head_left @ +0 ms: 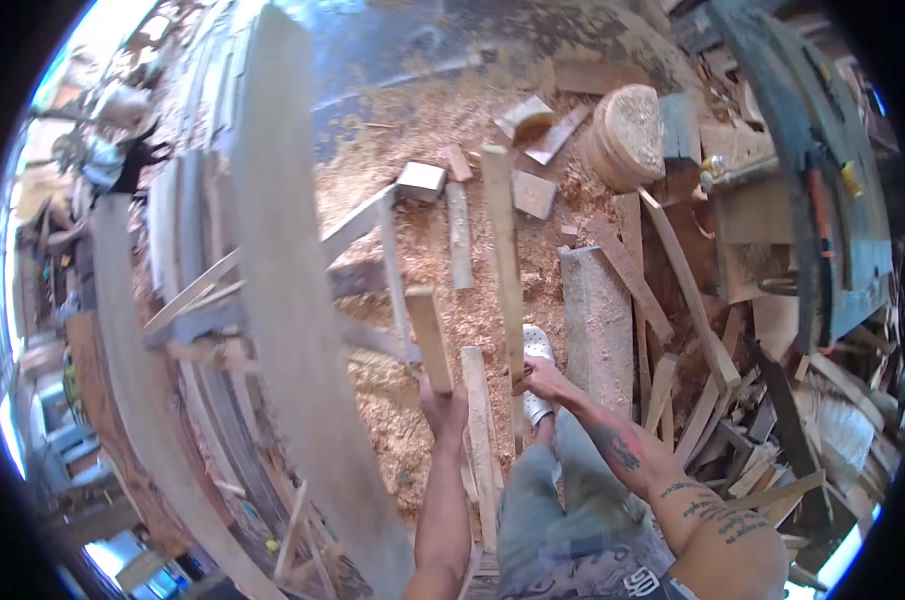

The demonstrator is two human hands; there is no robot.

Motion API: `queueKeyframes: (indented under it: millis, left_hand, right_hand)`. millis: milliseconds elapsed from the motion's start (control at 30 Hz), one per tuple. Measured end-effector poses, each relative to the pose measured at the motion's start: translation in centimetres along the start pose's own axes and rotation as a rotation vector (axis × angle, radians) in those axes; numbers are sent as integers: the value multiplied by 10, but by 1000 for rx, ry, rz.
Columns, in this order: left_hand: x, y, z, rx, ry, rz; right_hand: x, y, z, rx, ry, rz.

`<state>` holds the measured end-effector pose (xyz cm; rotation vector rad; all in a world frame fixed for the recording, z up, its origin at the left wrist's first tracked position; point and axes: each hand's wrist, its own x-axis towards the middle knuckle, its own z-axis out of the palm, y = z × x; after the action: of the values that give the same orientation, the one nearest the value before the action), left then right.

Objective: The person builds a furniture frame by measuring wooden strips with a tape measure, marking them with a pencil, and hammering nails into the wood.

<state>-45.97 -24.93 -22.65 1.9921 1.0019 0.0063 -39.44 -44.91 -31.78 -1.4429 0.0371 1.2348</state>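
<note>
No packages, labels, signs or screens anywhere in my view. Nothing boxed or wrapped, no printed surface I can make out.

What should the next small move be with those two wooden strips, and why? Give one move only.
Probably set the short strip down beside the long strip. The left hand grips the short one upright, the right hand holds the long one's lower end, and loose boards lie on the sawdust floor just ahead, so there is room to lay it.
</note>
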Motion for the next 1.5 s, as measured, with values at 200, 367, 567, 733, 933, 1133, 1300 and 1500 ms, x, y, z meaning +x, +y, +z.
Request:
queueKeyframes:
  millis: [200, 367, 567, 733, 933, 1133, 1300, 1500]
  left_hand:
    - [-33, 177, -162, -101, 4, 105]
    - [-95, 274, -289, -564, 64, 371]
    - [-123, 272, -380, -764, 104, 646]
    - [-145, 282, -404, -963, 348, 570]
    - [-186, 289, -413, -1033, 579, 519]
    - [-286, 264, -444, -951, 821, 459]
    - [-337, 223, -464, -913, 830, 338]
    - [-386, 158, -534, -1049, 979, 88]
  right_hand:
    - [-126, -175, 68, -109, -14, -243]
    - [-164, -298, 137, -277, -228, -573]
    - [-194, -397, 196, -682, -459, -777]
    - [-181, -423, 216, -812, -627, -960]
    - [-194, -419, 212, -825, -550, -1012]
    - [-159, -273, 175, -948, -442, -1013]
    - [-179, -252, 189, -925, -715, -782]
    - [-213, -284, 257, -1074, -947, -774]
